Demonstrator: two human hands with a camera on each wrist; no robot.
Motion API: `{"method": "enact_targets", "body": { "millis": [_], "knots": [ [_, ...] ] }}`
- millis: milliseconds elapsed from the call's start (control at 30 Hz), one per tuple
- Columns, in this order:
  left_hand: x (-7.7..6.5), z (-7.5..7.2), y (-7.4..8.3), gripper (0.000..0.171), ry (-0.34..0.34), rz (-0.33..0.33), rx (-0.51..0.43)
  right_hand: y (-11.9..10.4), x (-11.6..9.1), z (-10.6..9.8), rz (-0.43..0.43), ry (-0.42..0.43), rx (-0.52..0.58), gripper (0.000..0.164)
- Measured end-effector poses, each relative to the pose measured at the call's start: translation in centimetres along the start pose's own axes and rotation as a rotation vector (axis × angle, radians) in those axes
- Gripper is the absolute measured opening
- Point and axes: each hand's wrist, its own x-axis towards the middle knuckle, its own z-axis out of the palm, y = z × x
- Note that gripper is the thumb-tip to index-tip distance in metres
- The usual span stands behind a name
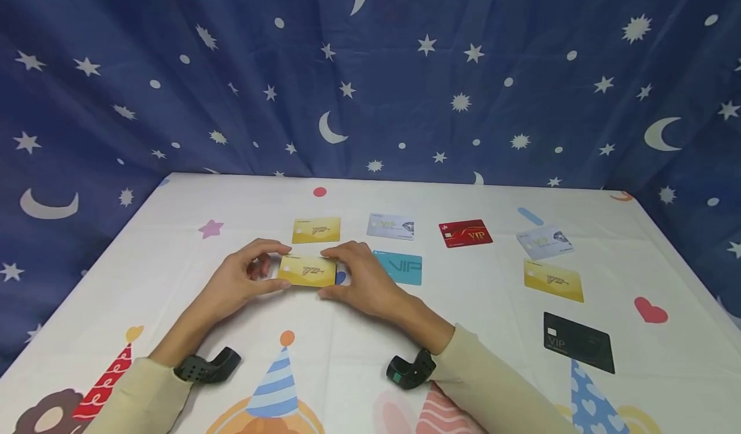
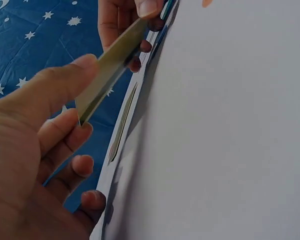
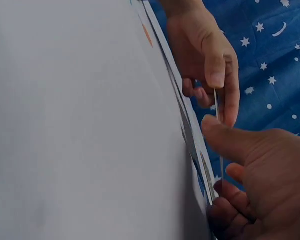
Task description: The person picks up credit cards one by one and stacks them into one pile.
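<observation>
Two sleeves [image 1: 494,382], eight cards [image 1: 307,271]

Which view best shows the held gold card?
The head view: the gold card shows its printed face between the left hand and right hand. The left wrist view catches it slanted, print unreadable; the right wrist view, only its thin edge.

Left hand [image 1: 243,274] and right hand [image 1: 361,278] are blocking short ends of held gold card [image 1: 308,271]. Teal card [image 1: 403,269] is lying just beside right hand. Free tabletop [image 1: 471,280] is stretching between teal card and rightmost gold card [image 1: 553,281]; red card [image 1: 466,233] is sitting at far end, right sleeve [image 1: 492,389] crossing near end.
</observation>
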Motion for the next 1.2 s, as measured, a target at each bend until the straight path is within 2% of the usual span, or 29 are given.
{"method": "enact_targets", "body": {
  "millis": [367,567,800,1033,1200],
  "knots": [
    [0.0,-0.1,1.0,0.052,-0.005,0.027,-0.12,0.1,-0.1,-1.6,-0.023,-0.013,0.025,0.062],
    [0.5,0.2,2.2,0.054,-0.015,0.099,-0.064,0.1,-0.6,-2.6,-0.016,0.012,0.056,0.06],
    [1.7,1.4,3.0,0.052,-0.033,0.225,-0.006,0.8,-1.8,-3.8,0.033,0.03,0.059,0.058],
    [2.5,2.5,3.7,0.053,-0.052,0.218,-0.017,1.3,-3.0,-4.9,0.048,0.055,0.022,0.06],
    [3.1,3.4,4.2,0.05,-0.029,0.227,-0.042,1.7,-3.7,-5.5,0.055,0.087,0.04,0.062]
  ]
}}
